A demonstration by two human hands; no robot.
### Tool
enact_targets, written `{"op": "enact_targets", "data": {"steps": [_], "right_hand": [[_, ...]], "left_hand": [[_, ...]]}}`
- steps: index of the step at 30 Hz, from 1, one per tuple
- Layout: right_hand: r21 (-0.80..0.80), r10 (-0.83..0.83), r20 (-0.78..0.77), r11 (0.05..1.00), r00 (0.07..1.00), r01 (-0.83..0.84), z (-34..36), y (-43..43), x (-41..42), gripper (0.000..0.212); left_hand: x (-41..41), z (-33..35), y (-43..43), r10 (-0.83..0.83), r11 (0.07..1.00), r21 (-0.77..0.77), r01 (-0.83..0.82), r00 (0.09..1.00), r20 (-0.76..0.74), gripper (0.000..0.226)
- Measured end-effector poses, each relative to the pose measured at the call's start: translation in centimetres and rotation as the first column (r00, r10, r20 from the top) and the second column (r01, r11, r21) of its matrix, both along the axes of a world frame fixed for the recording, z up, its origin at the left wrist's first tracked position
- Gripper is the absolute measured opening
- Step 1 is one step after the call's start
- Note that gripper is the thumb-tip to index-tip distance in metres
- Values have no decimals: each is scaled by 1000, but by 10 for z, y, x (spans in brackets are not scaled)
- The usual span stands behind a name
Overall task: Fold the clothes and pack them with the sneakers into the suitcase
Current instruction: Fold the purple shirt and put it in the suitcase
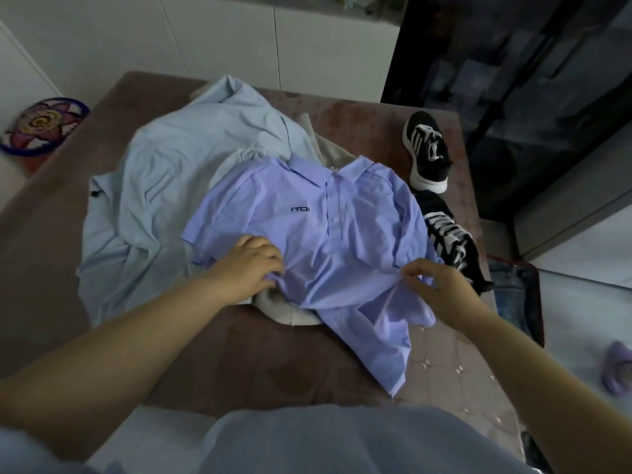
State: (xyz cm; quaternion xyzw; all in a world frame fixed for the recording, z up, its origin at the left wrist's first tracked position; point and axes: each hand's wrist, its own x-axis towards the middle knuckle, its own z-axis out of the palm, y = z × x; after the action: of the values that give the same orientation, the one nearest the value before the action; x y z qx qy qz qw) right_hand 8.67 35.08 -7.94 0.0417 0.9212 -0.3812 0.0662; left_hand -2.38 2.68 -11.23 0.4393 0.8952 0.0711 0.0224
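Note:
A lilac polo shirt [328, 234] lies front-up on the brown mattress [61, 234], its hem hanging toward me. My left hand [249, 265] grips its left side near the sleeve. My right hand [434, 285] pinches the fabric at its right side. Under it lie a pale blue garment [164, 172] and a beige garment [290, 309]. Two black sneakers with white laces sit at the right: one [427, 152] farther back, the other [451, 241] partly under the shirt's edge. An open suitcase [519, 295] with denim inside shows on the floor to the right.
White cabinets stand beyond the mattress and a dark glass cabinet [513, 97] at the right. A colourful round object [44, 124] lies on the floor at the left. A lilac slipper [615, 367] lies on the floor at the far right.

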Motion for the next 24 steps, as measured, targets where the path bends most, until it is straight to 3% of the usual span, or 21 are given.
{"op": "enact_targets", "data": {"steps": [2, 4, 6, 8, 11, 12, 13, 15, 17, 18, 21, 22, 24], "right_hand": [[-81, -19, 5, 997, 1000, 19, 12, 8, -6, 17], [-136, -46, 25, 990, 999, 49, 26, 19, -16, 18], [-169, -83, 61, 981, 995, 92, 40, 28, -32, 13], [-127, -216, -26, 969, 976, 211, 47, 32, -54, 8], [-115, -497, -223, 868, 839, 484, 50, 23, -89, 17], [-118, -527, -254, 849, 811, 515, 51, 16, -95, 20], [-93, -493, -267, 868, 828, 487, 50, 7, -96, 22], [37, -239, -248, 966, 939, 256, 38, -13, -84, 20], [203, 62, -178, 979, 982, -25, 12, -27, -58, 20], [277, 140, -98, 955, 985, -108, -3, -29, -44, 32], [468, 138, 203, 856, 969, -220, -43, -22, -11, 73], [511, 130, 202, 831, 971, -218, -47, -21, -7, 72], [520, 148, 38, 842, 988, -146, -52, -18, -8, 53]], "left_hand": [[-3, 9, 2, 109, 987, 103, -121, 988, 113, 4], [-11, 25, -1, 225, 936, 145, -322, 860, 459, 21], [-28, 48, -4, 259, 845, 234, -481, 750, 609, 24], [-53, 71, -3, 313, 754, 363, -547, 785, 534, 26], [-82, 86, 15, 452, 714, 431, -551, 834, 317, 6], [-87, 85, 23, 507, 707, 438, -555, 830, 232, 13], [-87, 83, 30, 552, 712, 424, -560, 819, 155, 20], [-77, 75, 41, 529, 783, 396, -480, 849, -16, 21], [-57, 61, 41, 300, 907, 340, -249, 948, -106, 14], [-46, 51, 36, 178, 946, 293, -142, 979, -101, 18], [-22, 15, 18, 73, 990, 123, -73, 997, 7, 31], [-20, 4, 14, 101, 992, 69, -101, 995, 7, 39], [-17, -6, 15, 148, 989, -25, -147, 988, 38, 54]]}}
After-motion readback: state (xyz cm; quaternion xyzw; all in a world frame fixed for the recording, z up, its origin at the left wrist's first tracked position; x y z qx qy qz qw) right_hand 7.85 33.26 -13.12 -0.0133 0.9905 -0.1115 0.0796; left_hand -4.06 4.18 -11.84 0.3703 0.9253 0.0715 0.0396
